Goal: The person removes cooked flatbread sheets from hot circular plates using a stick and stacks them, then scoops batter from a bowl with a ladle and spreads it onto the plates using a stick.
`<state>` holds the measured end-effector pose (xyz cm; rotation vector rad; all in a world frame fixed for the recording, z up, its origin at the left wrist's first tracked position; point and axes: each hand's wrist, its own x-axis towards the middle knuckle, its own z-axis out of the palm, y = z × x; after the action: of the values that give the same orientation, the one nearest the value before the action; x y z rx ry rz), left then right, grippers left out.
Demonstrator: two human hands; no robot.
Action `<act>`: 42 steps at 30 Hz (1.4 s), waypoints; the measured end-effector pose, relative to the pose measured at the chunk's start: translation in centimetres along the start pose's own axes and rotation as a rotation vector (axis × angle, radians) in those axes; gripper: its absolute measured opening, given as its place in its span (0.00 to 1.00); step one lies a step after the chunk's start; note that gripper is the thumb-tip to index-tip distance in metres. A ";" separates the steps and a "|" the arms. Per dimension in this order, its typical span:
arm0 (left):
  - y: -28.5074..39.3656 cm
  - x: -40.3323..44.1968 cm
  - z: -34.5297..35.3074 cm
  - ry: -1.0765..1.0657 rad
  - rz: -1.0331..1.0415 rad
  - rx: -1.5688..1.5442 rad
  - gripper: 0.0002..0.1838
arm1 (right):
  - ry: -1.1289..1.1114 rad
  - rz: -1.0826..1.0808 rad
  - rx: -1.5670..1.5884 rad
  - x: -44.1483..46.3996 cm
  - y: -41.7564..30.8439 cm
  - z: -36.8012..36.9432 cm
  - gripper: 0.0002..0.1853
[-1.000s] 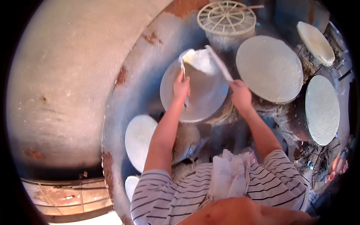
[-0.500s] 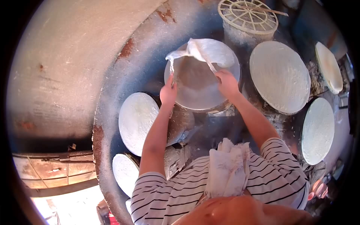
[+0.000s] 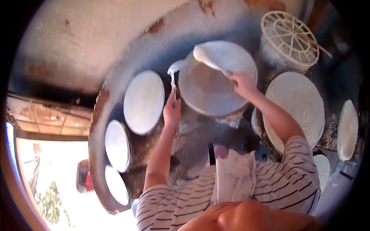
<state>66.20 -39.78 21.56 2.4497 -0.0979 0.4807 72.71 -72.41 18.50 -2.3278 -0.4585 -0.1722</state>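
Observation:
My right hand (image 3: 244, 85) grips a narrow flat stick that reaches over the round griddle (image 3: 208, 90). At its tip, a white batter sheet (image 3: 227, 54) covers the griddle's far side, its near-left edge folded up. The griddle's near part shows bare grey-brown metal. My left hand (image 3: 172, 109) is closed around a thin stick (image 3: 173, 82) just left of the griddle. Wet white batter clings to that stick's upper end, and a pale strip runs from it toward the griddle's edge.
Several white-covered round plates stand around the ring, including a left plate (image 3: 144, 102) and a large right plate (image 3: 298, 107). A bucket (image 3: 283, 56) with a spoked plastic lid (image 3: 291, 36) stands back right, a stick across it. A curved wall (image 3: 127, 65) rises behind.
The white sheet hung between both sticks; now it lies over the griddle's far side. My left hand has drawn its stick off the griddle. The plates around have shifted in view.

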 end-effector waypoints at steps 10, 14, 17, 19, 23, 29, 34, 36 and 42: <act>9.0 -1.8 -0.6 -0.068 -0.656 -0.922 0.29 | 0.044 -0.132 -0.106 5.3 6.2 -5.2 0.13; 12.0 -4.7 -1.9 -0.037 -0.768 -0.767 0.28 | -0.188 -0.196 0.079 3.7 2.8 -3.2 0.16; 12.6 -7.6 -3.4 -0.052 -0.765 -0.581 0.28 | -0.260 -0.295 0.178 2.2 4.0 -5.0 0.17; 13.7 -8.4 -3.9 -0.106 -0.815 -0.520 0.27 | -0.241 -0.371 0.229 3.2 4.4 -8.0 0.17; 10.2 -8.7 1.1 -0.106 -0.617 -0.344 0.29 | -0.107 -0.327 0.021 11.0 8.4 -5.5 0.15; 14.4 -11.5 -0.6 -0.266 -0.827 -0.394 0.28 | -0.390 -0.499 0.204 5.9 3.7 -4.2 0.17; 15.1 -11.5 -0.9 -0.280 -0.747 -0.342 0.28 | -0.402 -0.368 0.350 9.3 5.0 -4.6 0.20; 14.3 -11.4 -1.7 -0.255 -0.776 -0.380 0.28 | -0.573 -0.327 0.318 8.7 4.0 -5.4 0.20; 12.4 -12.2 -4.6 -0.177 -0.940 -0.458 0.30 | -0.643 -0.118 0.283 5.6 8.1 -10.1 0.24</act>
<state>51.11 -47.43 27.63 1.8083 0.7526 -0.1672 81.02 -83.26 21.81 -2.0363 -0.8711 0.5682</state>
